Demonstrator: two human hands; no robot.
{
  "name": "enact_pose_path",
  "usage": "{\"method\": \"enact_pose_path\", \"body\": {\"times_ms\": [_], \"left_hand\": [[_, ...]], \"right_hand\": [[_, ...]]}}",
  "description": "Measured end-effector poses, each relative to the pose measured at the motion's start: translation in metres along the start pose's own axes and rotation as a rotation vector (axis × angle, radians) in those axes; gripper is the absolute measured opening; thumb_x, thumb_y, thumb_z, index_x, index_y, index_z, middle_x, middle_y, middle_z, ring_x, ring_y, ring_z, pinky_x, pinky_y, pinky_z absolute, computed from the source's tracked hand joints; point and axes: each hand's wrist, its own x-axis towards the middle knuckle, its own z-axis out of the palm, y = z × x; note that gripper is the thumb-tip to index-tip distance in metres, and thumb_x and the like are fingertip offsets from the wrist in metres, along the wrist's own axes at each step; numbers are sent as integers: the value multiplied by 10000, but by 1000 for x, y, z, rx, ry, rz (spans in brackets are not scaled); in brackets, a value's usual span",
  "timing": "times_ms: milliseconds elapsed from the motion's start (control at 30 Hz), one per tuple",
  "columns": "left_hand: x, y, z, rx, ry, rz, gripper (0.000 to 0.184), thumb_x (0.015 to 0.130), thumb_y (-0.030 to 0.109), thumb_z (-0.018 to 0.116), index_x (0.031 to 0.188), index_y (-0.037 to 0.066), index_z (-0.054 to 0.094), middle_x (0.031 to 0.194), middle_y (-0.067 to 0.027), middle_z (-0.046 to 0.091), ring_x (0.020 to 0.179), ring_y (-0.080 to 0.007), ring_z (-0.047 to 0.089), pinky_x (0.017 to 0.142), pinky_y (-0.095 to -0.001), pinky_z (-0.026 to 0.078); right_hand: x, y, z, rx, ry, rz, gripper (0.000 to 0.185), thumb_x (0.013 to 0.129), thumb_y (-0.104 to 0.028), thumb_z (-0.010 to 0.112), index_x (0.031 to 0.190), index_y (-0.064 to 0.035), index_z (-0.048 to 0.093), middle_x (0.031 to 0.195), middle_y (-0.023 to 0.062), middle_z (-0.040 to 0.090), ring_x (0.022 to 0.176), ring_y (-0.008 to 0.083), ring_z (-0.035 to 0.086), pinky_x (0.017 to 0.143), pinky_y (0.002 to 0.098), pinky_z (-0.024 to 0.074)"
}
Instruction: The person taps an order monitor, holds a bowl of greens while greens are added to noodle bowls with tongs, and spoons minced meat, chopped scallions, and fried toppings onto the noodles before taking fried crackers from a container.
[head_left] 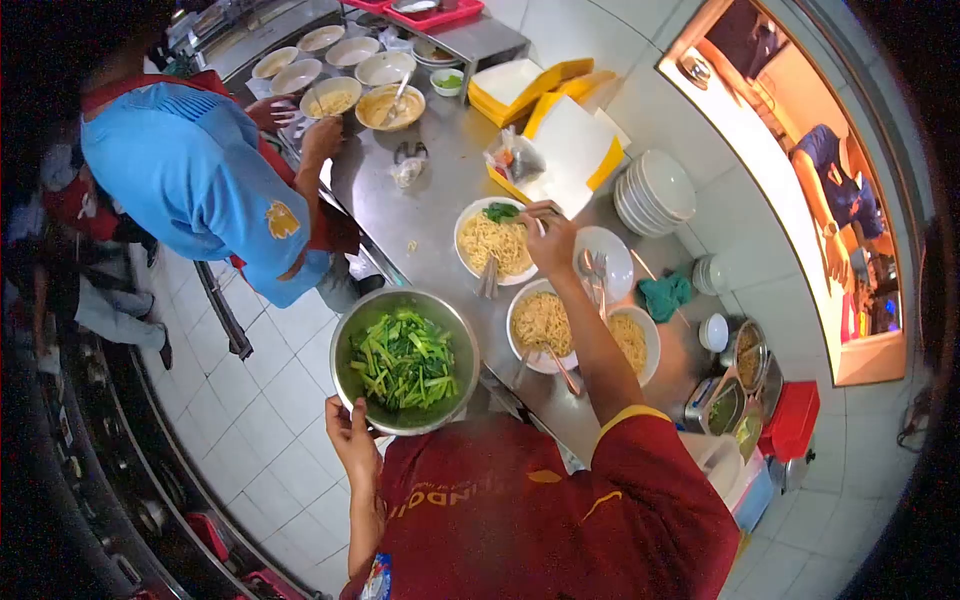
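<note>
My left hand (354,440) grips the rim of a steel mixing bowl (464,345), with the thumb over the edge. Cut leafy greens (405,360) fill the middle of it. My right hand (548,238) reaches over a white bowl of noodles (495,245) on the counter, fingers bent together at its right edge. Right beside those fingertips, a small clump of greens (502,212) lies on the noodles; whether the fingers hold any is hidden. Nearer me are two more noodle bowls, one (541,325) left of my forearm and one (630,342) right of it, with cutlery in the left one.
A co-worker in a blue shirt (180,170) stands at the left, hands near several bowls (385,68). Yellow-edged paper boxes (575,150) and stacked plates (655,192) line the wall side of the steel counter (400,215). Food containers (722,405) stand at the right.
</note>
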Motion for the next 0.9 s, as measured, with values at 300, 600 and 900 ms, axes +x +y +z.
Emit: {"method": "enact_pose_path", "body": {"times_ms": [300, 600, 900], "left_hand": [[-4, 39, 35, 69, -183, 48, 71, 921, 83, 520, 919, 54, 455, 806, -15, 524, 633, -56, 509, 448, -209, 491], [-7, 42, 63, 106, -367, 81, 58, 917, 48, 527, 925, 39, 470, 812, 8, 518, 731, -46, 464, 612, -196, 417], [-17, 41, 63, 40, -462, 50, 40, 916, 27, 512, 917, 30, 473, 912, -19, 557, 697, -22, 479, 533, -177, 395]], "right_hand": [[-24, -102, -100, 529, 261, 311, 206, 806, -54, 687, 966, 10, 573, 890, 90, 629, 821, 149, 596, 741, 301, 487], [-111, -187, -112, 71, 2, 254, 242, 749, 8, 709, 975, -8, 623, 929, 109, 663, 899, 182, 625, 813, 303, 479], [-109, -182, -101, 168, -136, 31, 280, 759, 5, 695, 1019, -18, 594, 1042, 130, 648, 1020, 217, 605, 909, 334, 459]]}}
